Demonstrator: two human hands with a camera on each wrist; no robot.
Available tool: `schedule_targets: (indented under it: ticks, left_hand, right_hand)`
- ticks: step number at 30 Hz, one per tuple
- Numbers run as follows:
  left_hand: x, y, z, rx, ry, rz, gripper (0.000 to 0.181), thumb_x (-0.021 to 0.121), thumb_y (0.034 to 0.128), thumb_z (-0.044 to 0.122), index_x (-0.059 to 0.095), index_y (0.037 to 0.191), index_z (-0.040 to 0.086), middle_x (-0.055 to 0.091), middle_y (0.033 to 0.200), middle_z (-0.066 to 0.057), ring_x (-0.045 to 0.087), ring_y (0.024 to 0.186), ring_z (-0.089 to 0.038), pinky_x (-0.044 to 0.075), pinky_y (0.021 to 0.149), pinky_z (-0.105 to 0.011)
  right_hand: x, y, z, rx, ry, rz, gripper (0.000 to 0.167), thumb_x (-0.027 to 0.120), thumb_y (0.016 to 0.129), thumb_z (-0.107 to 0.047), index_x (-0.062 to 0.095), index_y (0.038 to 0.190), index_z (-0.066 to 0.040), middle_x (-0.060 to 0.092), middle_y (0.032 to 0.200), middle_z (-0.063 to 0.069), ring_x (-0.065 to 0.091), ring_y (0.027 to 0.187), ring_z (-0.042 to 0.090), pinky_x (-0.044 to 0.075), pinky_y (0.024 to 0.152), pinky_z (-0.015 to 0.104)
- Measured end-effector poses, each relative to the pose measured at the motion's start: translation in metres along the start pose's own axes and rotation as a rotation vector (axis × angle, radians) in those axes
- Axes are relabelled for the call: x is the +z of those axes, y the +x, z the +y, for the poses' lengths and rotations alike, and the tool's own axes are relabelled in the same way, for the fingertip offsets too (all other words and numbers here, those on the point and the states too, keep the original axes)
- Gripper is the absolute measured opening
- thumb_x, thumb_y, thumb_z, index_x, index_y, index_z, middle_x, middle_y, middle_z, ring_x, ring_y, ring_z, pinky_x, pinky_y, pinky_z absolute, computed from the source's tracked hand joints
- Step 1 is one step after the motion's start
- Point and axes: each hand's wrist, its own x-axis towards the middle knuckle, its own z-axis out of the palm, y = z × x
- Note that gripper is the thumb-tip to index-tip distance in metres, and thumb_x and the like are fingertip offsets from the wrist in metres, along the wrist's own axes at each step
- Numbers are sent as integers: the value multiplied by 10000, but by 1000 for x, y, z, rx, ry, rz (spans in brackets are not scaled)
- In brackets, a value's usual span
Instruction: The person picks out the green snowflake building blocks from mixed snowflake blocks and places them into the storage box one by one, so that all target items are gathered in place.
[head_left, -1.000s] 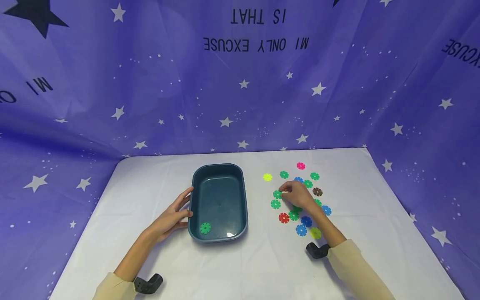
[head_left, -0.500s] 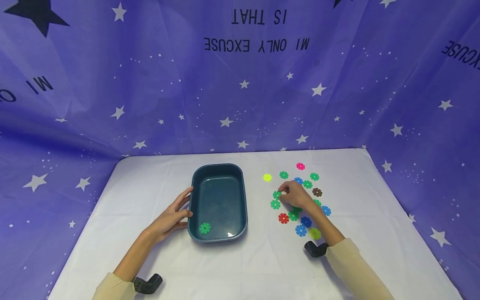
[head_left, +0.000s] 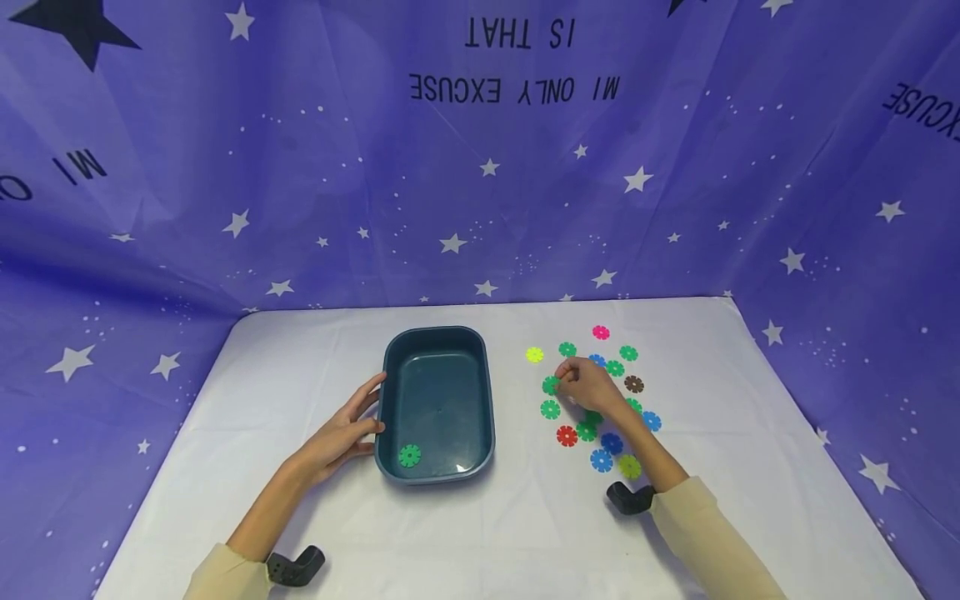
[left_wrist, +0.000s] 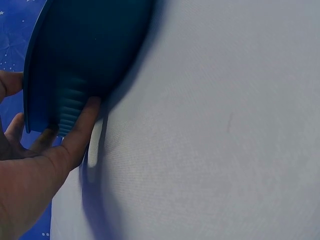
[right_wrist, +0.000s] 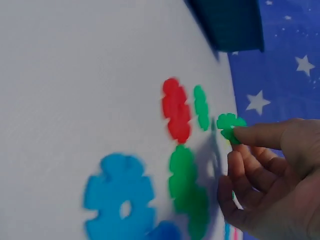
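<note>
A dark teal tray (head_left: 442, 400) stands on the white table with one green disc (head_left: 409, 456) lying inside, near its front left corner. My left hand (head_left: 337, 442) rests against the tray's left side, fingers spread along the wall; in the left wrist view its fingers (left_wrist: 82, 122) touch the ridged outer wall. My right hand (head_left: 588, 387) pinches a green notched disc (head_left: 550, 385) between thumb and finger, and the right wrist view shows this disc (right_wrist: 230, 125) held at the fingertips.
Several flower-shaped discs lie around and under my right hand: a red one (head_left: 567, 436), a brown one (head_left: 634, 384), a pink one (head_left: 601, 332), a yellow one (head_left: 534, 355), plus green and blue ones. A starry purple cloth (head_left: 480, 208) hangs behind the table.
The green disc in my right hand has shifted slightly left and away from me, along with the fingers. My left hand and the tray have stayed in place.
</note>
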Motion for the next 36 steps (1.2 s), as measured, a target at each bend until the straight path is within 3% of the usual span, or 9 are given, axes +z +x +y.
schedule_targets:
  ticks: [3,6,9,12,17,22,27,32,36]
  left_hand:
    - [0,0,1,-1,2,0,871,527,913,24,95,1617,301,-45,1657,-141,242,1395,-473,419,993,-580]
    - [0,0,0,-3,12,5,870,527,914,26,98,1616,309,-36,1657,-139,252,1395,-469,420,993,-576]
    - [0,1,0,-4,18,11,867,528,915,28,101,1615,311,-25,1657,-137,276,1378,-456,425,990,-565]
    - [0,1,-1,-5,22,13,866,527,917,31,98,1615,308,-31,1657,-140,277,1370,-456,431,984,-558]
    - [1,2,-1,-15,11,25,866,534,912,32,118,1611,328,-19,1659,-125,254,1393,-452,427,989,-565]
    - [1,3,-1,-15,8,25,863,537,914,41,116,1611,329,-12,1659,-125,284,1380,-448,427,990,-572]
    - [1,1,-1,-10,14,16,870,533,920,45,80,1617,304,-38,1656,-149,289,1388,-455,436,985,-564]
    - [1,1,1,-14,1,12,880,540,919,40,78,1617,308,-43,1657,-144,242,1417,-459,423,996,-580]
    - [1,1,1,-19,-5,13,880,545,917,38,90,1615,319,-33,1658,-133,206,1436,-452,407,1006,-593]
  right_hand:
    - [1,-3,-14,-44,86,23,148,641,921,-35,664,1067,-27,639,847,92,567,703,231,460,578,311]
    - [7,-8,-37,-85,206,7,186,649,922,-19,684,1105,-30,670,884,120,645,789,312,548,663,345]
    - [18,-12,-62,-104,345,-45,197,654,914,13,691,1107,-4,681,902,137,670,887,385,578,777,383]
    - [33,-16,-88,-106,453,-113,210,647,912,32,686,1118,19,688,910,142,673,906,412,577,794,400]
    - [65,-18,-120,-158,509,-203,228,637,894,59,689,1115,41,668,893,121,683,862,347,575,800,424]
    - [101,-15,-136,-178,406,-230,210,642,875,69,725,1055,0,664,834,78,686,766,221,587,738,374]
    - [132,-8,-138,-155,233,-244,212,635,878,67,746,1011,-56,689,765,23,658,680,156,531,618,259]
    - [151,-3,-136,-172,85,-242,211,605,876,69,754,987,-33,676,709,-8,616,611,109,478,550,234]
    - [160,2,-136,-198,-24,-216,221,602,859,55,771,961,-45,671,713,-47,574,614,68,458,571,212]
